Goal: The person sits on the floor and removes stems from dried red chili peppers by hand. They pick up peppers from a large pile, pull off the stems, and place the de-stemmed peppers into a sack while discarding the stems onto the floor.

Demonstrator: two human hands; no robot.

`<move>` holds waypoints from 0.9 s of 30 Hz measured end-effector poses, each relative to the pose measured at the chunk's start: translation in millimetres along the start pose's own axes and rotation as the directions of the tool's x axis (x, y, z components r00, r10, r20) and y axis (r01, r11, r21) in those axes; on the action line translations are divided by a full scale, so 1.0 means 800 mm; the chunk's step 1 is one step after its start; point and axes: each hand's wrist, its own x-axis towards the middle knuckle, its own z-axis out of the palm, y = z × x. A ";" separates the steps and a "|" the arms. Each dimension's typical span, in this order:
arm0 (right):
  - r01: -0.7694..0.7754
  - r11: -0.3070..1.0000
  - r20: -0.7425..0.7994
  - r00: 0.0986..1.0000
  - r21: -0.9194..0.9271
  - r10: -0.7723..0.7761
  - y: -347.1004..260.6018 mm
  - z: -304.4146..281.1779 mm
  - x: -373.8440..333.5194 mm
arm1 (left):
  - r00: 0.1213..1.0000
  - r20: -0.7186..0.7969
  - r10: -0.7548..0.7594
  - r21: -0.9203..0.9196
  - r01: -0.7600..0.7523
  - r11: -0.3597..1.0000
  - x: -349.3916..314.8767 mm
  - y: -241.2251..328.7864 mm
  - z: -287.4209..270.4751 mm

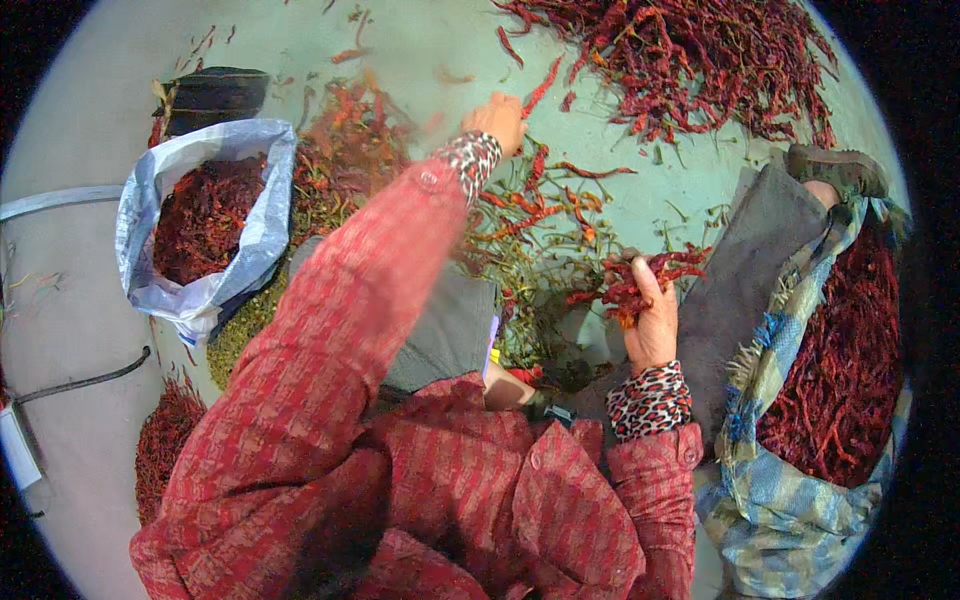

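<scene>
My left hand (pixel 497 120) reaches far forward over the pale floor. Its fingers are curled in, and one end of a long dried red chili (pixel 542 86) meets them. Closer to my body, my right hand (pixel 652 325) grips a bunch of dried red chilies (pixel 630 288), with the thumb laid across the top. Between the two hands, loose chilies (pixel 535 218) lie scattered over pale green stems (pixel 525 320).
A large chili heap (pixel 690 60) spreads at the far right. At left stands an open white sack (pixel 135 235) of chilies beside a reddish pile (pixel 350 130). A blue checked cloth sack (pixel 780 520) full of chilies lies at right, next to my grey-trousered leg (pixel 745 245).
</scene>
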 end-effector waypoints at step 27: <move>-0.026 0.998 0.211 0.977 -0.058 0.037 0.001 -0.002 -0.009 | 0.938 0.223 0.265 0.002 -0.272 0.962 -0.081 0.023 -0.039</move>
